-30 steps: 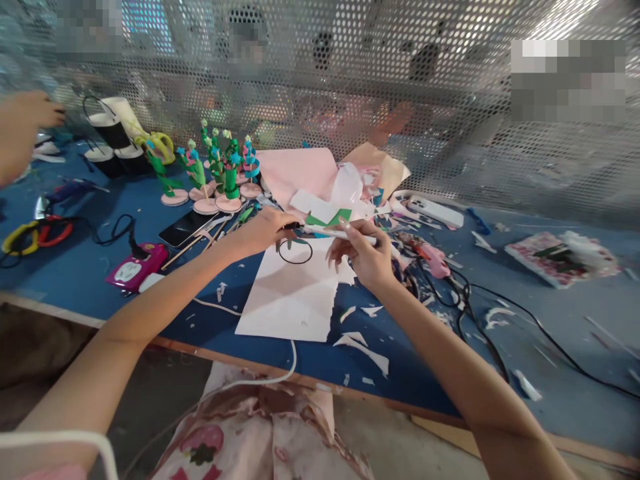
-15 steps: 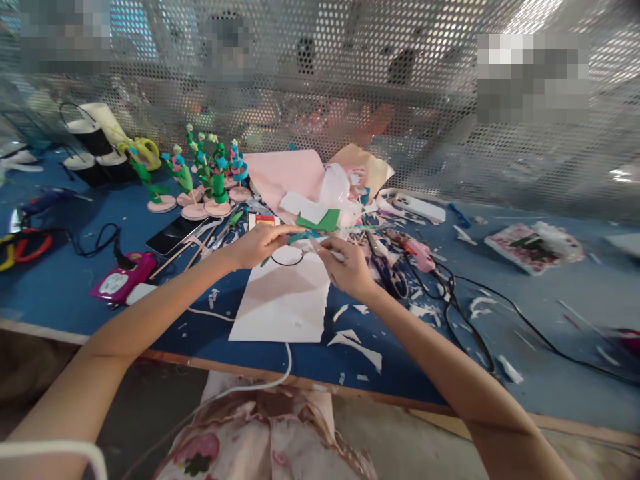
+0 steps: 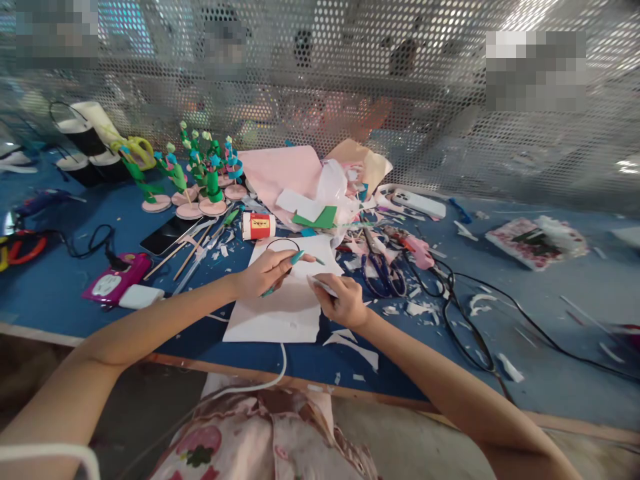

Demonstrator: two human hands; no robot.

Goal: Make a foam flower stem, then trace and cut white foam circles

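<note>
A sheet of white paper (image 3: pixel 273 323) lies in front of me, with a black circle outline (image 3: pixel 283 241) at its upper part. Over the paper is my left hand (image 3: pixel 267 272), fingers stretched out and thumb apart, its teal nails showing. Nothing is visibly gripped in it. My right hand (image 3: pixel 343 299) is curled closed at the paper's right edge. A pale sliver of a slim white pen (image 3: pixel 324 287) shows between its fingers; the rest is hidden. Beyond the paper lies a red and white paper cup-like roll (image 3: pixel 259 226).
Small green paper plants on pink discs (image 3: pixel 213 206) stand at left, near a black phone (image 3: pixel 165 235) and a magenta power adapter (image 3: pixel 117 277). Blue-handled scissors (image 3: pixel 384 273), a pink glue gun (image 3: pixel 419 252), black cables (image 3: pixel 453 313) and paper scraps lie at right. A perforated metal screen (image 3: pixel 310 87) rises behind.
My hands were together above the paper's far edge around the white pen. They have come nearer and parted, the left spreading over the paper. The red and white roll is now uncovered.
</note>
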